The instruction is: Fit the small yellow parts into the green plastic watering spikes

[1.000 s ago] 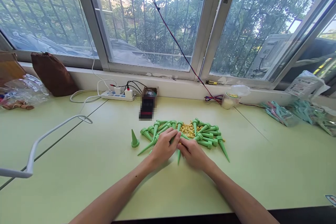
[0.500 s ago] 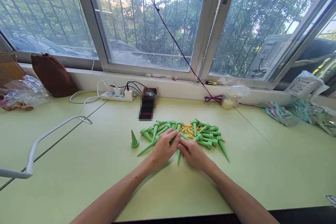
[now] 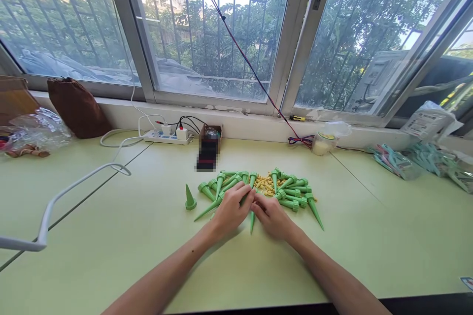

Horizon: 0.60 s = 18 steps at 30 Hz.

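Note:
My left hand is closed round a green plastic spike, which shows between thumb and fingers. My right hand meets it with fingers pinched together; whatever lies between its fingertips is hidden. A green spike tip points toward me from beneath the joined fingertips. Just beyond both hands spreads a pile of green capped spikes, with small yellow pieces heaped in its middle. Apart from the pile, to the left, one spike stands upright on its cap.
A blurred dark object leans by a small box behind the pile. Further back are a power strip, a brown bag and a lidded jar. A white bent tube crosses the left side. Packaged items lie at right.
The fingers of both hands have shifted slightly where they meet. The whole view has moved a little; the pile looks the same.

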### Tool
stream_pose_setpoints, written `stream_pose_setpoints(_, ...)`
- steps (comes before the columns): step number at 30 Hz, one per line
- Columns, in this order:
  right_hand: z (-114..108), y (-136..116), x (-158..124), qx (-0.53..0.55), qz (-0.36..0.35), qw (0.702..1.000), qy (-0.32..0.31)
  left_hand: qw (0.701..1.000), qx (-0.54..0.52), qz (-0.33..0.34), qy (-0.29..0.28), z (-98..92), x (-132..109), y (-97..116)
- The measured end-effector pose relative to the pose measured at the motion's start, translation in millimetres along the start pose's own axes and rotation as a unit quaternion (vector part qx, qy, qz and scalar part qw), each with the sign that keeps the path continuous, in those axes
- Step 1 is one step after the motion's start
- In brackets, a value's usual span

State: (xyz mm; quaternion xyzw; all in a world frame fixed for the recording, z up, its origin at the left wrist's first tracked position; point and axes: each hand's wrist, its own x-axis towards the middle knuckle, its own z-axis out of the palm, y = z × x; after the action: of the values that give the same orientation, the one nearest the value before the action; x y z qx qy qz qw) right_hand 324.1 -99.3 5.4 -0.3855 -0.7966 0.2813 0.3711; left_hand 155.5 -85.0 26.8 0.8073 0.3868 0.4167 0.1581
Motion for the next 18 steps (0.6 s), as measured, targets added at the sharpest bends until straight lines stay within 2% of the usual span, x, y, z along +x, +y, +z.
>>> stream_pose_setpoints(8,1.0,6.6,1.4,-0.001,-0.002,1.0,-0.013,1.0,0.015,0.01,0.008,0.4,-1.4,-2.3)
stream_pose_setpoints(12,-2.4,12.4,4.7,0.001,0.011,1.0,0.026,0.999,-0.004,-0.004,0.038,-2.5,0.2,-2.6)
stream_pose_setpoints(15,-5.8,17.4,7.7,0.018,0.032,0.996,0.081,0.993,-0.069,-0.053,0.083,-2.8,3.8,-6.6)
stream_pose_setpoints(18,-6.9,21.7,10.0,0.025,0.038,0.994,0.104,0.962,-0.225,-0.125,0.092,-1.0,8.4,-12.9)
